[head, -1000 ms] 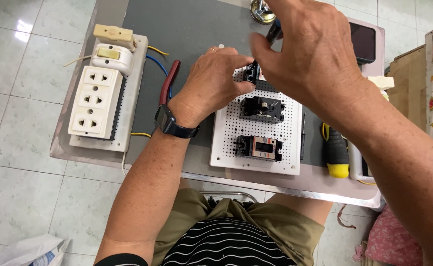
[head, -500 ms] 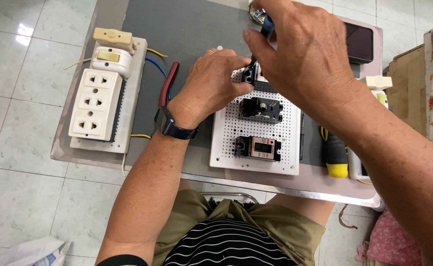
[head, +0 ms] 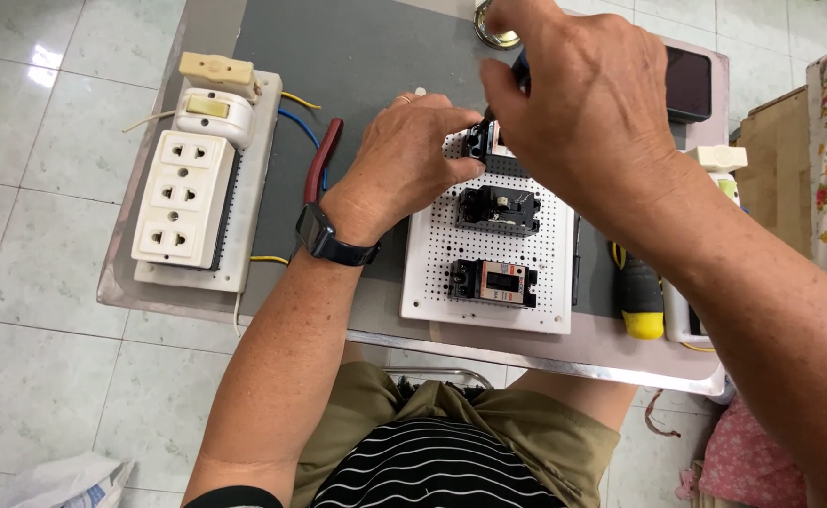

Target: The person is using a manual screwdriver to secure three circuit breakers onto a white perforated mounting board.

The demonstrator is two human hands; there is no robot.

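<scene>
Left hand point(head: 404, 155) pinches a small black part point(head: 476, 143) at the top of the white pegboard point(head: 432, 273), thumb and fingers clenched on its left side. Right hand point(head: 588, 108) comes over from above, fingers curled around a dark tool point(head: 521, 68); only a sliver of the tool shows, so its tip and where it touches cannot be told. The part sits between both hands, at the board's far edge.

Handling, as a judgement: the part looks like hard plastic, light, stiff, not slippery but small, so a fingertip pinch on its side faces is the only real hold. Likely to twist if only one side is braced. The board is thin and rigid and would slide on the desk point(head: 272, 56) if pushed hard.

Near the hands: two more black units on the board, one point(head: 498, 209) just below the left fingers, another with an orange label point(head: 492, 282) nearer the body. Red-handled pliers point(head: 321, 160) lie just left of the left wrist, which wears a black watch point(head: 324, 237). Socket block point(head: 186, 198) with switches is well left, yellow and blue wires trailing from it. Yellow-black screwdriver point(head: 639, 296) lies under the right forearm. A dark phone point(head: 688, 83) lies beyond the right hand.

Room: open grey mat beyond the left hand and between pliers and board. Right side is tight, with the forearm over the screwdriver and the desk edge close. The board's near edge lies close to the desk's front rim.
</scene>
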